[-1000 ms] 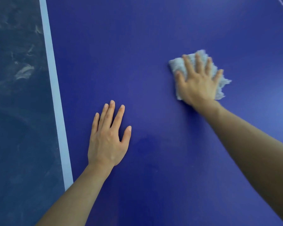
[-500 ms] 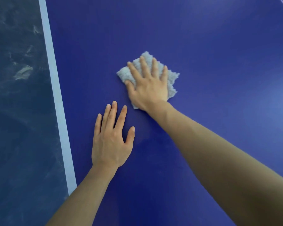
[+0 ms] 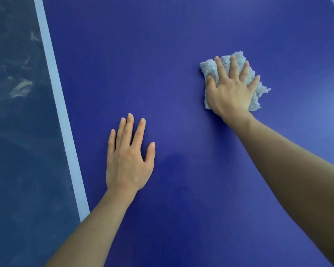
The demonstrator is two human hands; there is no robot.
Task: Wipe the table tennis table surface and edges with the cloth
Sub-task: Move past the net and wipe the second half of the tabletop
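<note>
Head view: your right hand [image 3: 231,91], fingers spread flat, presses cloth [image 3: 237,57] onto table [image 3: 181,45], right of centre frame; left hand [image 3: 126,162] flat, fingers straight, lower centre, braces. Risk: cloth, seemingly bunched, slips from under palm; white edge line [image 3: 54,81] at left missed.

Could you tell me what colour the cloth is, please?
Pale grey-white cloth, head view.

Dim, cool, even — soft sheen on the flat matte blue bench [image 3: 162,54] toward the right edge. Faint shadows hugging the left hand [image 3: 126,162] and right hand [image 3: 229,93]. Slightly soft; white painted border stripe [image 3: 60,105] slanted — wide-angle skew.
</note>
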